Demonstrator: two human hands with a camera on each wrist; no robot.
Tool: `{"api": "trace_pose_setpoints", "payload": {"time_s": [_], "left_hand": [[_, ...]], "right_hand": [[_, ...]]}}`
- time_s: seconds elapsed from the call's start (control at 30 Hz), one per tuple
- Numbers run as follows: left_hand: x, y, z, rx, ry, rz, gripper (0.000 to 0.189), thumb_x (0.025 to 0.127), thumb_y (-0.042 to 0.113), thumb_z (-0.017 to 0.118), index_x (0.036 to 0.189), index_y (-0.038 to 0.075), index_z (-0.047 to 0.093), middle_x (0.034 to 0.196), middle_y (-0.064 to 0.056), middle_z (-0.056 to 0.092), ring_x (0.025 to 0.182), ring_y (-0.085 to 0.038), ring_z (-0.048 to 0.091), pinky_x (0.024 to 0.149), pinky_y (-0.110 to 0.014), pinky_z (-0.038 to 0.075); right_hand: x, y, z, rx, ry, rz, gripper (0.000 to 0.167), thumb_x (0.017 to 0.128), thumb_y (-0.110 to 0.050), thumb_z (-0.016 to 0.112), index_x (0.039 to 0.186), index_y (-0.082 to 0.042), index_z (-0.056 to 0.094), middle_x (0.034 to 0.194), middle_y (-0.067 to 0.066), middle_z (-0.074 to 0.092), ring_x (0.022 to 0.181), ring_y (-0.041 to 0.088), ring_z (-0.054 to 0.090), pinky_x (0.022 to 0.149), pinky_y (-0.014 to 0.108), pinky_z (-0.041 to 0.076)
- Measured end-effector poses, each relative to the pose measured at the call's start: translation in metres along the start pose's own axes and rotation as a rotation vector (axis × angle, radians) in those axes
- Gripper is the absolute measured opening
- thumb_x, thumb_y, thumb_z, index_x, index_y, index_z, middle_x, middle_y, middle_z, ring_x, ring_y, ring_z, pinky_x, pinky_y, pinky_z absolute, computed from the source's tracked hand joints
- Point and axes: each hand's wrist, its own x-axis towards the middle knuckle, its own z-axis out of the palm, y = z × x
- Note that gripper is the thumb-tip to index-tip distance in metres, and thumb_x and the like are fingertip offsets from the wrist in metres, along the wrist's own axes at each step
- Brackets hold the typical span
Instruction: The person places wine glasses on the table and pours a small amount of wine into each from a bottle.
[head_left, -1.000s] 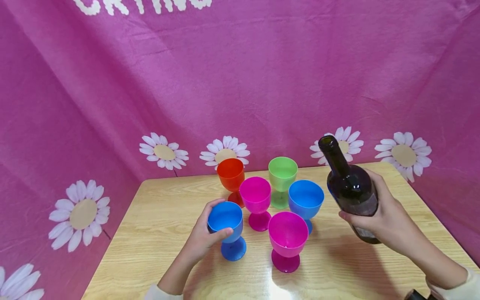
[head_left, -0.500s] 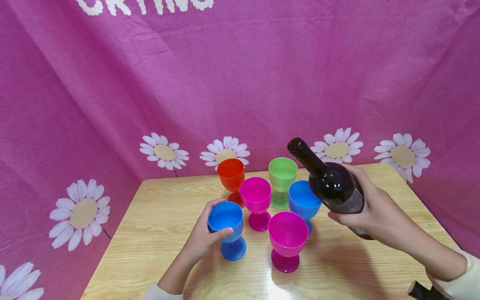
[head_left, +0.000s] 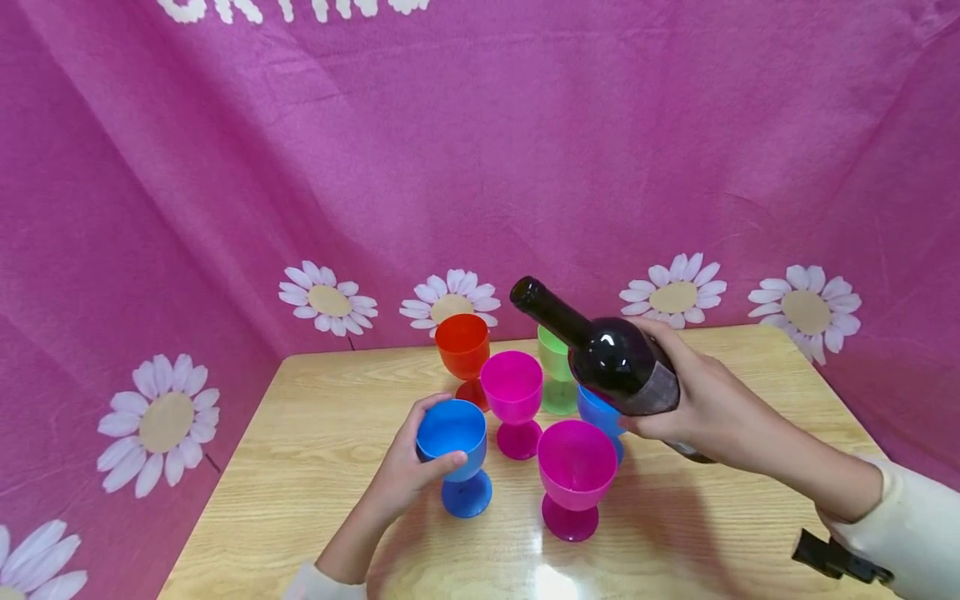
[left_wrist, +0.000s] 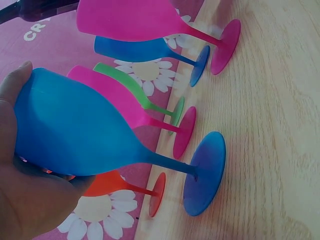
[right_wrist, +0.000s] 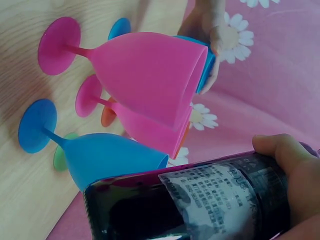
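My left hand point(head_left: 412, 454) grips the bowl of a blue goblet point(head_left: 467, 496) at the front left; its foot rests on the table. In my right hand point(head_left: 705, 400) is a dark wine bottle point(head_left: 611, 358), held round its labelled body in the air. The bottle tilts, its neck pointing up and to the left. A front pink goblet point(head_left: 576, 467) stands between the hands, and a second pink goblet point(head_left: 512, 387) is behind it. Beneath the bottle, another blue goblet point(head_left: 597, 410) is partly hidden. The right wrist view shows the bottle's label point(right_wrist: 215, 200).
At the back stand a red goblet point(head_left: 462, 346) and a green goblet point(head_left: 557, 358), the green one partly covered by the bottle. The wooden table point(head_left: 300, 467) meets a pink cloth point(head_left: 480, 150) printed with daisies behind and at the sides.
My right hand has carried the bottle leftward, and the bottle leans further over. It now covers part of the right blue goblet and the green one. My left hand stays on its goblet.
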Motion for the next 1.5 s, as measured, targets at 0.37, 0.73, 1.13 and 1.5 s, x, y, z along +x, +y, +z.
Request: {"api": "trace_pose_setpoints", "payload": {"time_s": [0.37, 0.73, 1.13, 1.5], "left_hand": [[0.001, 0.000, -0.001, 0.002, -0.007, 0.009, 0.083, 0.082, 0.034, 0.087, 0.151, 0.036, 0.041, 0.151, -0.011, 0.048, 0.137, -0.044, 0.046, 0.091, -0.054, 0.058], [0.000, 0.000, -0.001, 0.004, -0.005, -0.002, 0.084, 0.082, 0.034, 0.087, 0.152, 0.035, 0.041, 0.152, -0.011, 0.047, 0.138, -0.044, 0.044, 0.091, -0.054, 0.058], [0.001, 0.000, -0.001, -0.012, -0.009, 0.007, 0.082, 0.082, 0.034, 0.087, 0.151, 0.036, 0.042, 0.151, -0.010, 0.048, 0.138, -0.044, 0.045, 0.091, -0.053, 0.059], [0.000, -0.001, -0.001, -0.016, -0.008, 0.014, 0.085, 0.082, 0.032, 0.087, 0.153, 0.033, 0.040, 0.152, -0.011, 0.047, 0.138, -0.044, 0.044, 0.090, -0.052, 0.059]], "right_hand": [[0.013, -0.012, 0.002, 0.007, -0.116, 0.002, 0.096, 0.068, -0.009, 0.092, 0.148, -0.028, 0.043, 0.104, 0.000, 0.070, 0.087, 0.016, 0.062, 0.072, 0.034, 0.051], [0.026, -0.020, 0.002, -0.048, -0.191, -0.026, 0.094, 0.068, -0.012, 0.092, 0.149, -0.019, 0.044, 0.117, 0.007, 0.066, 0.096, 0.018, 0.062, 0.078, 0.038, 0.051], [0.031, -0.028, 0.001, -0.103, -0.276, -0.002, 0.088, 0.069, -0.021, 0.093, 0.145, -0.025, 0.047, 0.112, 0.002, 0.065, 0.094, 0.017, 0.060, 0.070, 0.034, 0.048], [0.032, -0.029, 0.002, -0.180, -0.331, 0.030, 0.089, 0.069, -0.031, 0.096, 0.145, -0.028, 0.049, 0.107, 0.002, 0.065, 0.093, 0.019, 0.060, 0.066, 0.034, 0.045]]}}
